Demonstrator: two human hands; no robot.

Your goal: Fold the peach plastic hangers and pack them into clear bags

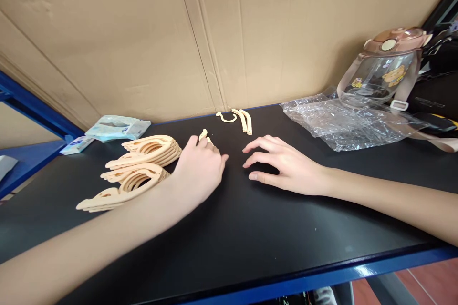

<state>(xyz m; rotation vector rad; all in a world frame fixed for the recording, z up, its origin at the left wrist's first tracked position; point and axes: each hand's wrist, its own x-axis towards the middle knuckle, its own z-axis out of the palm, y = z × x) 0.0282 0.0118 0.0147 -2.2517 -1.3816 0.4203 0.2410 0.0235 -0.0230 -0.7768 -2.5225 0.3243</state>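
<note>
My left hand (200, 169) rests on the black table top (250, 228), fingers curled around a small beige plastic piece (203, 136) that sticks out above the knuckles. Just left of it lie two stacks of beige plastic hanger-shaped parts (143, 162). My right hand (282, 164) hovers low over the table, fingers spread and bent, holding nothing. Beyond both hands, near the cardboard wall, lie a small beige hook (225, 117) and a pair of curved beige strips (245, 120).
A crumpled clear plastic bag (343, 121) lies at the right, with a transparent pink-lidded water bottle (386, 66) behind it. A tissue packet (118, 127) sits at the back left. Cardboard (214, 33) walls the back. The table's blue front edge (322, 276) runs below.
</note>
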